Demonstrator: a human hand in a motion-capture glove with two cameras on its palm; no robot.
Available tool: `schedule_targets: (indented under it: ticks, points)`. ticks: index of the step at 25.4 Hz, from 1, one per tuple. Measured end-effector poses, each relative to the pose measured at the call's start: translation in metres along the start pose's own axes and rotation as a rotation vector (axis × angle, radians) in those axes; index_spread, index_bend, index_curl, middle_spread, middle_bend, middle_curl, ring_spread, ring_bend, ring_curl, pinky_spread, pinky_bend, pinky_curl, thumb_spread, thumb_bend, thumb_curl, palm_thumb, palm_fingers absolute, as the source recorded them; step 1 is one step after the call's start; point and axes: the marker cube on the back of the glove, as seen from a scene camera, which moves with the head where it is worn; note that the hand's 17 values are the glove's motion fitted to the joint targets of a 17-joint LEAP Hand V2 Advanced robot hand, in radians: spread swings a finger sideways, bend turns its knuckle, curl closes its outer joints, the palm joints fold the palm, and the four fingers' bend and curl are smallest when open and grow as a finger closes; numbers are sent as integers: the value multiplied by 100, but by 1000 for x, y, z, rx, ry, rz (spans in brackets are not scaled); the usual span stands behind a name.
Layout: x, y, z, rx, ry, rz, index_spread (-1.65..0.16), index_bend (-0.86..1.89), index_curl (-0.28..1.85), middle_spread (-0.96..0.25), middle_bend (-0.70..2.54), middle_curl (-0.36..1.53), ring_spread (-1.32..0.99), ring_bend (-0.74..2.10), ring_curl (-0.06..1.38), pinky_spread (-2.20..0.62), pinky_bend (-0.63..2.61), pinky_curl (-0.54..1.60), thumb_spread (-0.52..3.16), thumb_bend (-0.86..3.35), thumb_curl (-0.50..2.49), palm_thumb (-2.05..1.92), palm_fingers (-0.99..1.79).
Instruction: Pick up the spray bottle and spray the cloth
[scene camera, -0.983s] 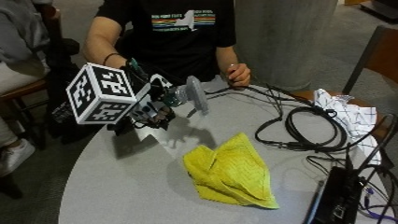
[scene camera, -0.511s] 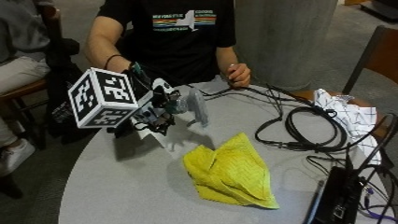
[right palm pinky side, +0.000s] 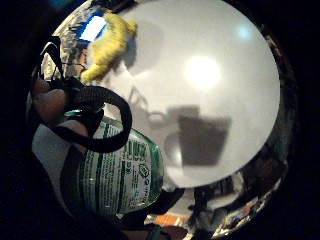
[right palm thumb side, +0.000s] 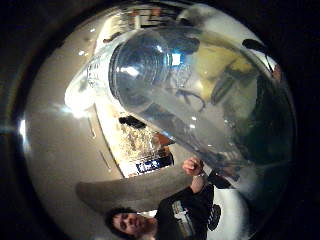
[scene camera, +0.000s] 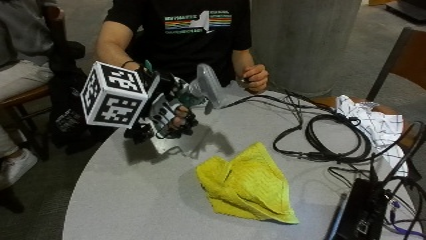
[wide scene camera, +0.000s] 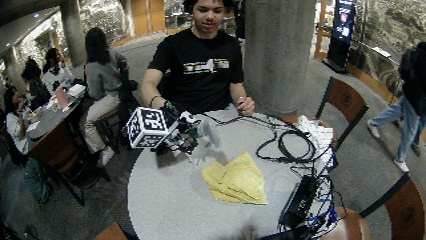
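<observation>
Outside view: gloved right hand (scene camera: 170, 117) grips a clear spray bottle (scene camera: 203, 90) above the table (scene camera: 126, 200), near the yellow cloth (scene camera: 249, 182). Palm view: the bottle's label fills the foreground. Best practice, likely: aim nozzle at cloth before squeezing.

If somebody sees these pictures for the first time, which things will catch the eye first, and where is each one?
The gloved right hand holds a clear spray bottle in the air above the near-left part of the round grey table. A crumpled yellow cloth lies on the table in front of it. Black cables loop across the table's far side.
</observation>
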Motion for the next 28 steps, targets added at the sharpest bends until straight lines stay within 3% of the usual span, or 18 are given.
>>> schedule_targets:
  ticks: [5, 11, 20, 28]
  points:
    - [-36, 16, 23, 94, -173, -278, -19, 17, 50, -4, 31, 49, -2, 37, 40, 11, 43, 32, 52, -3, 67, 100, 116]
    - [-75, 36, 89, 36, -284, -491, -19, 18, 51, -5, 31, 49, -3, 35, 39, 11, 39, 32, 57, -3, 66, 99, 113]
    - [-99, 33, 193, -90, -368, -566, -20, 20, 53, -6, 31, 49, -5, 28, 38, 10, 31, 30, 71, -3, 63, 96, 111]
    - [-101, 22, 235, -102, -366, -564, -20, 18, 54, -7, 30, 49, -6, 24, 37, 8, 28, 30, 77, -3, 60, 95, 111]
